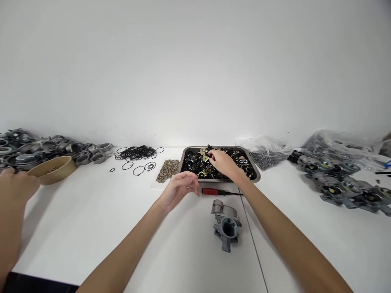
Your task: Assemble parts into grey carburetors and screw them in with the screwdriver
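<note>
My right hand [224, 162] reaches over a metal tray [257, 176] heaped with small black and gold-coloured parts. Its fingertips are pinched on a small black-and-gold part [205, 158], whose exact kind I cannot make out. My left hand [180, 188] hovers near the tray's front left corner, fingers loosely curled and apart, holding nothing. A red-handled screwdriver [210, 191] lies along the tray's front edge, with its shaft pointing right. Closer to me, between my forearms, a grey metal carburetor [227, 226] rests on the white table.
Left of the tray are small brass pieces [168, 170], black rubber rings [136, 153] and grey metal castings [61, 146]. Another person's hand [18, 185] is at a tan round container [56, 171]. On the right lie a plastic bag of small parts [265, 154] and several carburetors [345, 183].
</note>
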The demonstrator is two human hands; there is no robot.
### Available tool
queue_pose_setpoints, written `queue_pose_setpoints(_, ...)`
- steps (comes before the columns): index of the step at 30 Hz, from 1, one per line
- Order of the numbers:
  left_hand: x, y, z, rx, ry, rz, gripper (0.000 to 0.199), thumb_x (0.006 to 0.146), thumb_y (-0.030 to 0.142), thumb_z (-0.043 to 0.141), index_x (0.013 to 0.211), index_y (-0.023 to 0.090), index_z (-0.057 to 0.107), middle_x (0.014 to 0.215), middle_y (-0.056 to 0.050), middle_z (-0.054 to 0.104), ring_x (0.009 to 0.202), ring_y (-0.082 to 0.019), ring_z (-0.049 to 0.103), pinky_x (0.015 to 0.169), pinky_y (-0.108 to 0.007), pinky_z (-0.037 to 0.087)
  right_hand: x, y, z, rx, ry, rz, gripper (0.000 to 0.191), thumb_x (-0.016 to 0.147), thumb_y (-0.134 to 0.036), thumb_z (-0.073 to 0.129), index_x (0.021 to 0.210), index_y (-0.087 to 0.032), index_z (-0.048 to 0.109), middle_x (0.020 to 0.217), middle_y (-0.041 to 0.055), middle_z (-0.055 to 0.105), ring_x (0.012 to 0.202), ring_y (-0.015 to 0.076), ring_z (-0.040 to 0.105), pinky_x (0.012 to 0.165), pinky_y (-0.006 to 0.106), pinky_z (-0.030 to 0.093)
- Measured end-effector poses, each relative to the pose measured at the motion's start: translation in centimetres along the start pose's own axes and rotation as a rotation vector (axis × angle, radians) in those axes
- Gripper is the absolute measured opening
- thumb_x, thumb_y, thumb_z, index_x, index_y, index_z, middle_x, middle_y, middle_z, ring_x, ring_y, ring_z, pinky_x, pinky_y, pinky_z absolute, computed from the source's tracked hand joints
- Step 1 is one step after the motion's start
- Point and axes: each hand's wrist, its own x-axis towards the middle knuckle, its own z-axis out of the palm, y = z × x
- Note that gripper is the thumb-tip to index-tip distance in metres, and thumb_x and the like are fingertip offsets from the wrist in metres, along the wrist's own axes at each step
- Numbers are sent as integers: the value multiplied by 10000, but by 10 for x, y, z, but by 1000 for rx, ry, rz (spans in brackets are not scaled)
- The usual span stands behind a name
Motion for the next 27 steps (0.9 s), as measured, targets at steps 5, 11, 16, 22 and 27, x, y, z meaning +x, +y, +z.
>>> queue_pose_setpoints(5,-1,0,2,0,9,-39,101,804,180,657,878,122,696,754,-87,690,638,-211,650,696,-376,503,-2,0,7,-21,29,-58,202,940,-165,497,1024,-133,677,1100,147,691,996,234,636,844,313,457)
queue_pose_setpoints(11,0,-1,1,14,28,-56,92,804,180,656,864,120,693,739,-85,689,629,-208,647,683,-371,507,3,6,13,270,93,-80,87,875,-164,575,884,-161,661,871,62,704,778,166,630,710,279,470)
queue_pose_setpoints(16,3,0,-3,15,45,-44,95,812,178,654,862,108,693,743,-87,684,632,-204,645,671,-366,516,2,-5,6,435,121,-54,75,817,-170,625,857,-152,685,807,63,708,750,161,647,721,285,513)
queue_pose_setpoints(22,4,1,-7,20,53,-21,103,818,171,655,882,102,695,744,-91,687,641,-212,651,668,-372,526,-4,-13,-9,583,74,185,80,713,-127,692,776,-133,740,712,70,733,688,183,675,656,273,525)
queue_pose_setpoints(27,4,2,-7,17,63,-21,102,815,178,658,874,102,693,736,-92,688,633,-212,651,663,-370,526,-1,-2,-6,856,-15,303,66,690,-117,678,674,-139,739,680,64,737,607,140,648,531,206,498)
